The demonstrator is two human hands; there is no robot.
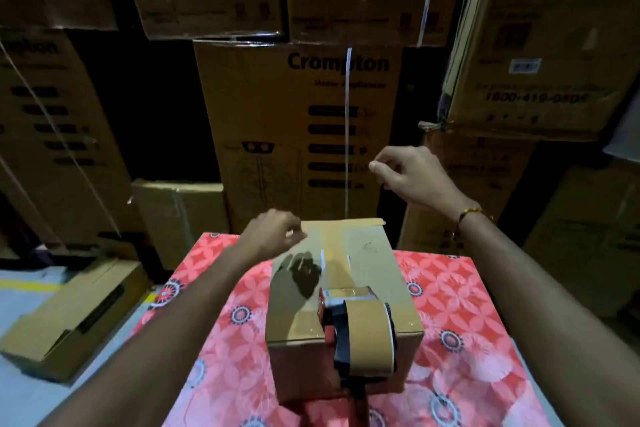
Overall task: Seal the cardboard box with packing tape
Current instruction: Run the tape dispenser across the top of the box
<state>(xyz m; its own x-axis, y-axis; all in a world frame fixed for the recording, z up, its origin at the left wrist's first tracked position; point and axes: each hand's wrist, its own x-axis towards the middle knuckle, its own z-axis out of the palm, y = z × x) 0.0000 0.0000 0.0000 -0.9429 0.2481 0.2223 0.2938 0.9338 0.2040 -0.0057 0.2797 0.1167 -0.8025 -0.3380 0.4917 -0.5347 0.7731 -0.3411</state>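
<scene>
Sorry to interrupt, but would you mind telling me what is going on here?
A person is sealing a small brown cardboard box on a red floral tablecloth. A red-and-black tape dispenser with a brown tape roll rests on the box's near edge, in neither hand. The left hand hovers with curled fingers at the box's far left corner; the right hand is raised beyond the box, fingers pinched. What they pinch is unclear.

Dim storeroom: stacked brown cartons [298, 121] form the back wall, and a flattened carton [69, 315] lies on grey floor [20, 395].
</scene>
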